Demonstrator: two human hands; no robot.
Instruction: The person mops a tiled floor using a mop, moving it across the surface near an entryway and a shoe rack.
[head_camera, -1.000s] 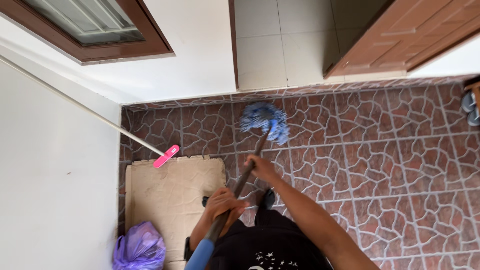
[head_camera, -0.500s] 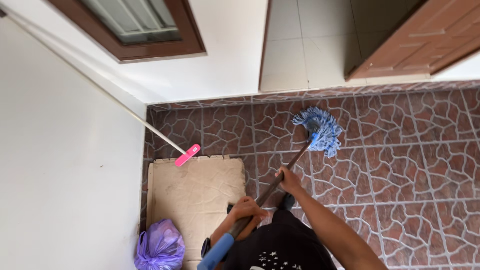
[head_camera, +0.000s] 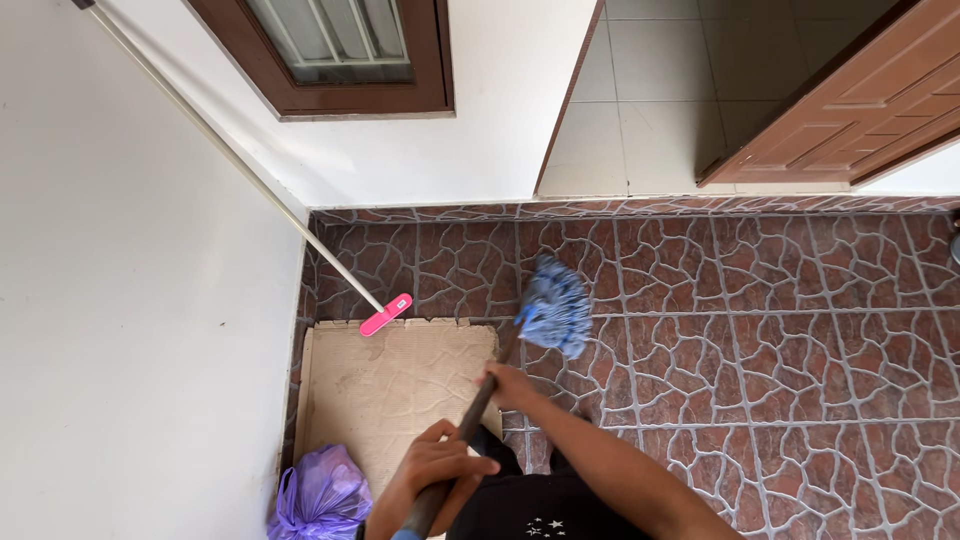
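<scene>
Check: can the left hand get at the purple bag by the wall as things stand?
Probably yes, once freed. The left hand is wrapped around the mop handle, so it is occupied. The purple bag sits just beside it on the cardboard sheet, with nothing visible between them.

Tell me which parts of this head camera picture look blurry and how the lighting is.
In the head view, the blue mop head is smeared by motion blur, while the patterned floor tiles and cardboard sheet are sharp. Light is soft, even daylight with no glare; the white wall reads bright. The wide lens tilts the window and door.
</scene>
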